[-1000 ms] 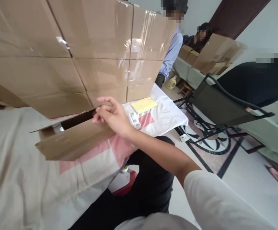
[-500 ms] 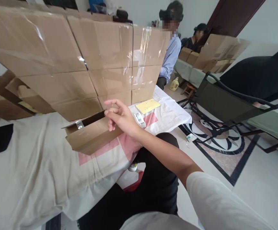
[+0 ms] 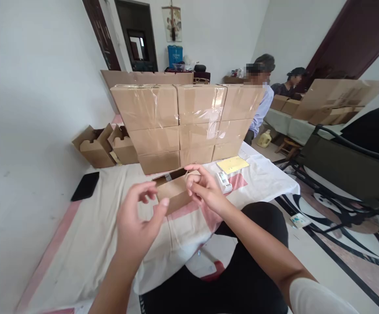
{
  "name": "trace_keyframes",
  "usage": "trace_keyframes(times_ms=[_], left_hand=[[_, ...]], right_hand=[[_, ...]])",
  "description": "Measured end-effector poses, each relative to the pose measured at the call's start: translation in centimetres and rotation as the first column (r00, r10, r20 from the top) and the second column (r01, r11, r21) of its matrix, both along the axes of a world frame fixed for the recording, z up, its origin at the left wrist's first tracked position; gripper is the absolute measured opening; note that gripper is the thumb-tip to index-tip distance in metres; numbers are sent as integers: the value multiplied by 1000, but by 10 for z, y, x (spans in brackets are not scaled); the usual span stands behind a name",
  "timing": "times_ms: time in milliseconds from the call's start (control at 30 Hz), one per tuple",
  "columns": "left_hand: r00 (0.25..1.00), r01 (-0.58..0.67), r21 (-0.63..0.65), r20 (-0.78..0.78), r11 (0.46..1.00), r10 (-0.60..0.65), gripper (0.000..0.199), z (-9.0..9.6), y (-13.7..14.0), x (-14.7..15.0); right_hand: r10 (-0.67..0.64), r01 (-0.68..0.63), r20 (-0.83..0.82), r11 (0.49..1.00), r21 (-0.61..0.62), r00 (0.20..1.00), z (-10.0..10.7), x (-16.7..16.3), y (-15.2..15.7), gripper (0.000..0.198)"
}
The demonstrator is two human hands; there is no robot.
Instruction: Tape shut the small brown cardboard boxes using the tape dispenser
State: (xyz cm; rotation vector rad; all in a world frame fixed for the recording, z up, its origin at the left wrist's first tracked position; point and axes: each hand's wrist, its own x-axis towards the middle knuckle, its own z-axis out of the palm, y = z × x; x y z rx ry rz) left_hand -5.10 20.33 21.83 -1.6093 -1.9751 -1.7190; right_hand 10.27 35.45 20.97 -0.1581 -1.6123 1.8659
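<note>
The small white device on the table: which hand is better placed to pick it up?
Probably the right hand: it is close beside the small white device, while the left hand is farther away, near the left end of the open cardboard box.

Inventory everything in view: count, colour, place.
Cloth: 1+, whitish-pink, centre
Narrow open box: 1, brown, on cloth
Taped stack: 9 faces, brown, centre
Open boxes: 2+, brown, rear left
Sheet: 1, yellow, centre right
Small item: 1, white, by sheet
Slab: 1, black, left
Jug: 1, pale yellow, rear right
Stool: 1, brown, beside jug
Chair: 1, dark green, right
Floor item: 1, white-green, near chair
Far boxes: several, brown, rear right
Container: 1, blue, rear
Wall hanging: 1, multicoloured, rear
Doorway: 1, dark, rear left
Other people: 2+, blue/dark clothing, rear right
Legs: 2, black trousers, below
Left hand: 1, bare, left of narrow open box
Right hand: 1, bare, centre
</note>
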Motion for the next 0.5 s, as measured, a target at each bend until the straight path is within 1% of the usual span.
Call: trace_keyframes(times_ms=[67,100,167,200,233,267,300,400,500], left_hand=[[979,150,-79,149,985,-137,43,-7,12,-1],[942,245,-110,263,963,-210,50,-10,18,-1],[821,399,-111,485,910,-300,60,-17,28,0],[765,435,-90,562,896,-315,60,-20,32,1],[728,440,-65,610,895,-314,59,-22,35,1],[713,421,-49,635,906,-297,57,-25,38,0],[716,381,-43,645,923,-266,55,-28,40,0],[764,224,-47,628,974,-145,49,-35,48,0],[818,143,-93,572,985,-65,49,-37,56,7]], right_hand=[[98,-98,-12,995,16,995,1,-3,-5,41],[151,-151,-17,988,28,988,1,-5,-6,42],[245,-243,-32,969,53,969,-1,-6,-5,44],[274,-271,-40,960,66,961,-3,-6,-4,44],[287,-283,-48,956,78,957,-6,-6,-2,44],[287,-282,-57,955,89,956,-9,-5,0,44],[281,-274,-63,957,98,958,-12,-4,3,43],[244,-238,-32,963,122,969,-21,2,10,39],[168,-176,66,974,142,984,-29,9,17,39]])
